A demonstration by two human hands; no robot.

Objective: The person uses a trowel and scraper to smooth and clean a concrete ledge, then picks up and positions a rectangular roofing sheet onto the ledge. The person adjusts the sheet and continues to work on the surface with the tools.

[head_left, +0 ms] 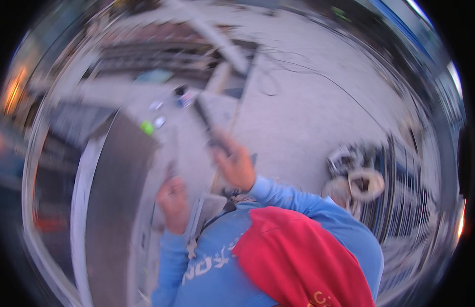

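The picture is smeared by motion. My right hand (238,166) is closed around the lower end of a long dark flat tool (202,113), which points up and away to the left. Lower and to the left, my left hand (173,202) is closed on a slim tool with a dark handle (171,169). A thin pale blade or shaft seems to extend from it, too blurred to name. Beyond the hands stand a small dark-mouthed can (183,96) with a coloured label, a bright green item (147,127) and a small white piece (159,122).
A long brown-grey panel or beam (117,204) runs along my left. Stacked dark metal lengths (155,59) lie at the far left. A thin cable (324,75) crosses the pale floor. At the right sit a beige round-rimmed bag or bucket (366,184) and a row of dark bars (406,199).
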